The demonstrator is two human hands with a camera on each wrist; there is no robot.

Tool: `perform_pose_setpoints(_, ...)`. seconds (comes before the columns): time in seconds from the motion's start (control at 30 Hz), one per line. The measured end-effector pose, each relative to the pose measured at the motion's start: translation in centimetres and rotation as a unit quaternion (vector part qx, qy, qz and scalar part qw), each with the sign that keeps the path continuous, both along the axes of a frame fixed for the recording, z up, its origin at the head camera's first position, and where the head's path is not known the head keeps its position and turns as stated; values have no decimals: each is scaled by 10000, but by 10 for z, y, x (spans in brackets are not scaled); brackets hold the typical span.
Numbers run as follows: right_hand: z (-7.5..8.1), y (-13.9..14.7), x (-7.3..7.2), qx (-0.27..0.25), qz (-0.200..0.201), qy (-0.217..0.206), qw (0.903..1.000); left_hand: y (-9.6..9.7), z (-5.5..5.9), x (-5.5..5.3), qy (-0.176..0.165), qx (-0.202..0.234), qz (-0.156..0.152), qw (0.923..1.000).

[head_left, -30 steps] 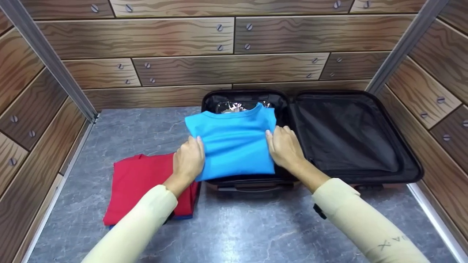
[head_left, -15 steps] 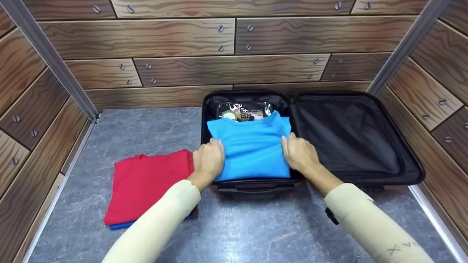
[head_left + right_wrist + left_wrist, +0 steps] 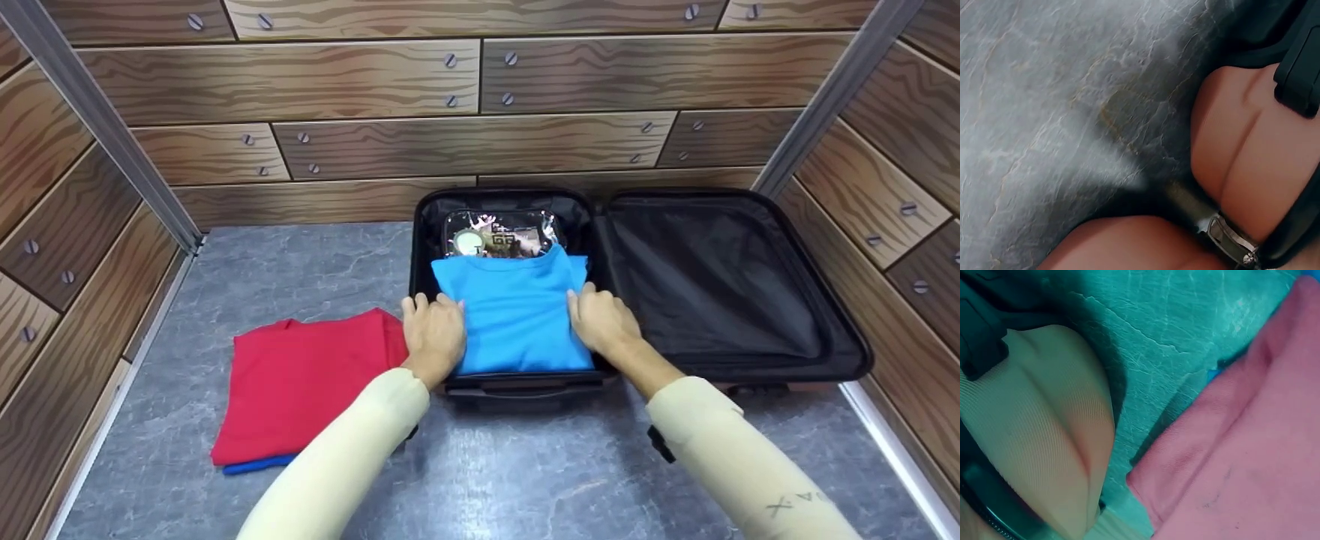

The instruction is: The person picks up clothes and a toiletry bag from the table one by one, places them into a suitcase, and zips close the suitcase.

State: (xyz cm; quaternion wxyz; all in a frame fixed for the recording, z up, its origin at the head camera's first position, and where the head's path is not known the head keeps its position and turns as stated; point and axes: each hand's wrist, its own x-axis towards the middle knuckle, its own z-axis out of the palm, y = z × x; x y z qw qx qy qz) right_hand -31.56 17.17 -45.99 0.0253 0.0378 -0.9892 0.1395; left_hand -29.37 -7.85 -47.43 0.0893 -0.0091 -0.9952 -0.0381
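Observation:
A folded bright-blue T-shirt (image 3: 517, 315) lies in the left half of the open black-lined suitcase (image 3: 504, 196). My left hand (image 3: 435, 330) holds the shirt's left edge, with the thumb along the fabric and the fingers by the case rim. On the opposite edge, my right hand (image 3: 604, 319) grips the shirt with curled fingers. Behind the shirt's collar sits a clear pouch (image 3: 517, 221) of small items, partly covered. Neither hand appears in the wrist views; they show the suitcase's outer shell (image 3: 1269, 152) and the floor surface.
A folded red shirt (image 3: 307, 382) lies left of the suitcase, over a blue garment (image 3: 259, 465). The suitcase lid (image 3: 712, 277) lies opened out to the right. Wood-patterned walls (image 3: 375, 142) enclose the grey marbled surface (image 3: 300, 266) on three sides.
Both hands have moved the blue shirt right and down into the suitcase's left half, and its collar has come nearer, uncovering more of the pouch. The red shirt has stayed put.

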Motion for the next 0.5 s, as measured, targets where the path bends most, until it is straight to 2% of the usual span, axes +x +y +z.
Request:
perform_pose_setpoints(0.2, -7, -5, -2, 187, -103, -286, 9994, 0, -1, -1, -459, -367, -5, 9983)
perform_pose_setpoints(0.33, -13, -8, -3, 226, -158, -538, 9982, 0, -2, 0, -527, -666, -69, 9964)
perform_pose_setpoints(0.5, -16, -10, -2, 200, -280, -600, 9976, 0, -2, 1, -546, -720, -62, 9959)
